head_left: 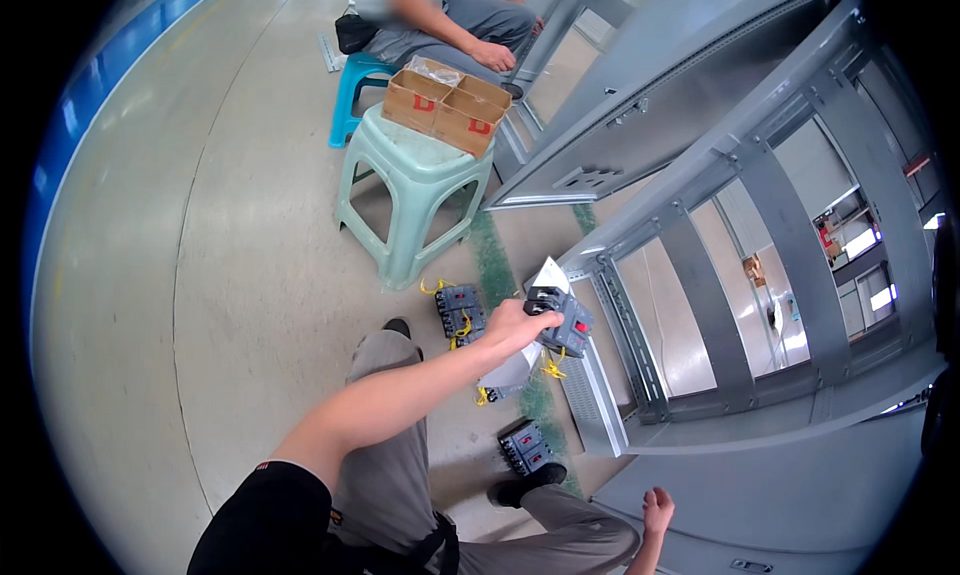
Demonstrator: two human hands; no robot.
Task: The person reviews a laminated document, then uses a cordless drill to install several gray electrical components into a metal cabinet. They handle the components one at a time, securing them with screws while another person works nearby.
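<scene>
My left hand [515, 327] reaches out to the middle and is closed around a dark grey circuit breaker [573, 333] with a small red part on its front. Yellow wire [552, 365] hangs under the breaker, and a pale pointed sheet [550, 275] sticks out behind it. Beneath and beside that arm, more circuit breakers [457, 301] with yellow wires lie on the floor. Another circuit breaker [525, 446] rests by my shoe. My right hand [657, 510] is at the lower right, fingers curled closed, nothing visible in them, in front of a grey panel.
A grey metal cabinet frame [700, 285] with crossbars fills the right side. Behind it stands an open cabinet door [690, 100]. A pale green stool [415, 175] carries a divided cardboard box [450, 115]. Farther back, a person [440, 25] sits by a blue stool [350, 95].
</scene>
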